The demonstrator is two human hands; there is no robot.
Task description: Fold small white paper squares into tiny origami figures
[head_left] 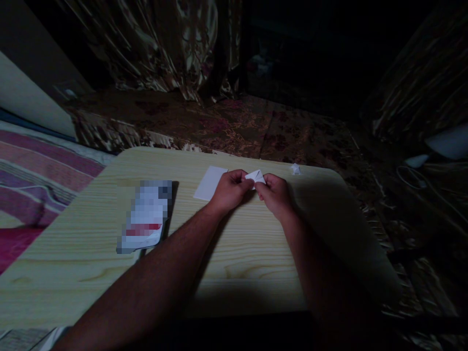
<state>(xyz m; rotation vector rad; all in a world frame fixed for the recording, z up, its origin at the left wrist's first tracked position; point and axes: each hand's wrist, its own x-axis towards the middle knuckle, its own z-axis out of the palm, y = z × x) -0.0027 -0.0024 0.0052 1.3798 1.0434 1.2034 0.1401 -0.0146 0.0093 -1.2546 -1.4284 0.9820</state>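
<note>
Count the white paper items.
3: folded piece in left hand and right hand, flat paper beside the left, star-like piece near the far table edge. Others may be hidden.

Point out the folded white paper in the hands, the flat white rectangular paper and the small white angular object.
Folded white paper (255, 175): head view, middle of its creased visible face.
Flat white rectangular paper (209, 183): head view, middle of its uncovered surface.
Small white angular object (296, 169): head view, its middle.

Bare left hand (230, 191), bare right hand (277, 194), uncovered left forearm (161, 263), uncovered right forearm (316, 258), both tapering handward
</note>
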